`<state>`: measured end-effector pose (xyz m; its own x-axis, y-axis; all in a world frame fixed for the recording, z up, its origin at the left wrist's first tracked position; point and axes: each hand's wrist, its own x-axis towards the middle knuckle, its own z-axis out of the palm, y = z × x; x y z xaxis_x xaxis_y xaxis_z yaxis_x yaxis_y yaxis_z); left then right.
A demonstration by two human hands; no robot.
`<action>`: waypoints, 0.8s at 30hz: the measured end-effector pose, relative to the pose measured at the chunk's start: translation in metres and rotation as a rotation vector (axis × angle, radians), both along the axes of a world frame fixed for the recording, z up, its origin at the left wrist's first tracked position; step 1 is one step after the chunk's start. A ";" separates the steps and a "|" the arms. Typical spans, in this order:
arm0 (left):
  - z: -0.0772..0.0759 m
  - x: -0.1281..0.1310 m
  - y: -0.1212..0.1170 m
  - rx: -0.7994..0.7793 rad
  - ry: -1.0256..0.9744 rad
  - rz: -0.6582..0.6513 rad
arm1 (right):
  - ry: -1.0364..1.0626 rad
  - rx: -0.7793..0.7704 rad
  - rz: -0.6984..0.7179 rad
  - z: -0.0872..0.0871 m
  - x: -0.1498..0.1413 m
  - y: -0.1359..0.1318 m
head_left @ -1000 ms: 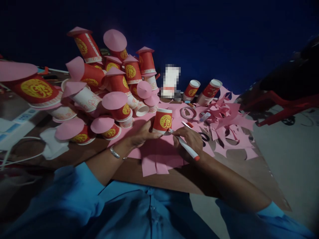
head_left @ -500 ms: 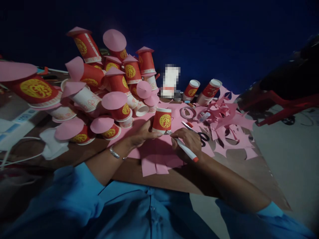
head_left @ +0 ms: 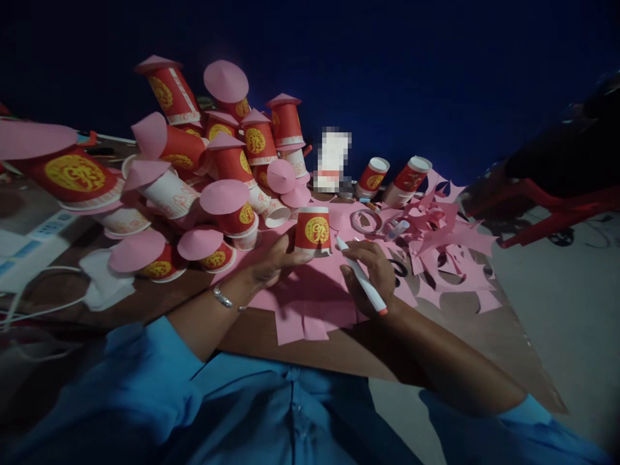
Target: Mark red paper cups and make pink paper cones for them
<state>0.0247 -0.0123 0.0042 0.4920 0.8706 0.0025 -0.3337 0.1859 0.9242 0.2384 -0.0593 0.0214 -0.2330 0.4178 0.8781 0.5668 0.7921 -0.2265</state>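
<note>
My left hand [head_left: 275, 263] is closed round the lower left side of a red paper cup [head_left: 312, 231], which has a round yellow emblem on its front and white bands at top and bottom. In my right hand [head_left: 372, 271] is a white marker [head_left: 364, 283] with a red end pointing back toward me. Its tip is just right of the cup, slightly apart from it. Beneath both hands lie pink paper sheets [head_left: 310, 310]. Scissors [head_left: 400, 272] with black handles are partly hidden behind my right hand.
Many cups with pink cone tops [head_left: 223, 197] are stacked at the left. Two uncapped cups [head_left: 372, 177] stand at the back, near a tape roll [head_left: 365, 221] and a glue stick [head_left: 397, 229]. Pink paper offcuts [head_left: 436, 258] cover the right side. A red chair [head_left: 537, 206] stands beyond the table.
The marker tip has come away from the cup's lower edge, and my right hand has moved slightly right. The cup has shifted a little left and up in my left hand.
</note>
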 end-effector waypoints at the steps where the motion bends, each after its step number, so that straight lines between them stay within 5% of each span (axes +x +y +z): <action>1: 0.000 0.000 0.000 -0.005 -0.022 0.003 | 0.012 -0.015 -0.008 -0.001 0.001 0.001; 24: 0.009 0.002 -0.003 -0.030 0.063 -0.005 | -0.019 0.010 0.080 0.000 -0.005 -0.004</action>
